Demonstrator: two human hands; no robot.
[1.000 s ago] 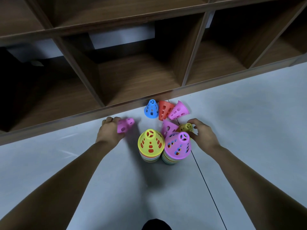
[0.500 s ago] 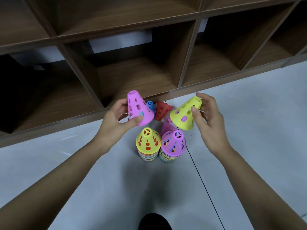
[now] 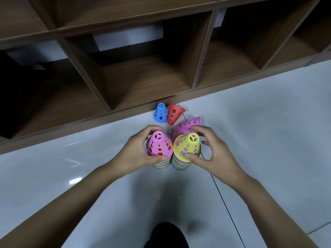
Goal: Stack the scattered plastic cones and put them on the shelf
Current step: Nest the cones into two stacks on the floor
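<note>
Head view: two stacks stand touching side by side on the floor (image 3: pixel 268 122), just short of the shelf (image 3: pixel 143 81) front edge. The left hand (image 3: pixel 141 151) has its grip curled round the pink cone (image 3: pixel 159 145) capping the left stack (image 3: pixel 161 164). The right hand (image 3: pixel 213 151) is clamped on the yellow cone (image 3: pixel 187 144) capping the right stack (image 3: pixel 179 165), thumb at its lower rim. Loose cones lie beyond, toward the shelf: blue cone (image 3: pixel 160 112) upright, red cone (image 3: pixel 174 113) tipped over beside it, fallen pink cones (image 3: pixel 192 122) on their sides just behind the right stack. Judgement: the right hand is nearer the fallen pair, which need uprighting.
</note>
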